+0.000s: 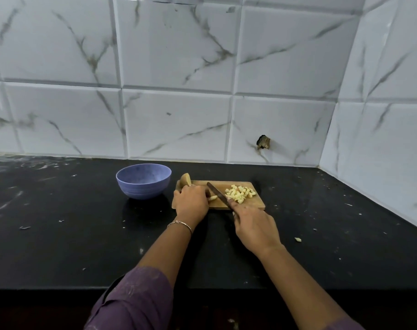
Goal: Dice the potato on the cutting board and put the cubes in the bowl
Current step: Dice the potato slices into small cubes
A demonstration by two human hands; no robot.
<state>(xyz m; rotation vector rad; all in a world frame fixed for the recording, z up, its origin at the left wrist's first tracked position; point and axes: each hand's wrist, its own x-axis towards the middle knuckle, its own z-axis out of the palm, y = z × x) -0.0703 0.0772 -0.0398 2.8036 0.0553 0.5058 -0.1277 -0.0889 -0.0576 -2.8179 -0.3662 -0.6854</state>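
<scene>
On the cutting board (256,206) on the black table (59,222), the left hand (190,201) holds a potato piece (213,198) down, the right hand (255,225) grips the knife (218,194), cubes (239,193) lie at the right, and the blue bowl (143,184) stands just left.

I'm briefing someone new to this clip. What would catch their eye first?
At centre, the right hand grips a knife angled over the wooden cutting board, while the left hand holds a pale potato piece at the blade. A pile of potato cubes sits on the board's right half, and a blue bowl stands on the black counter just left of the board, no cubes visible inside.
</scene>
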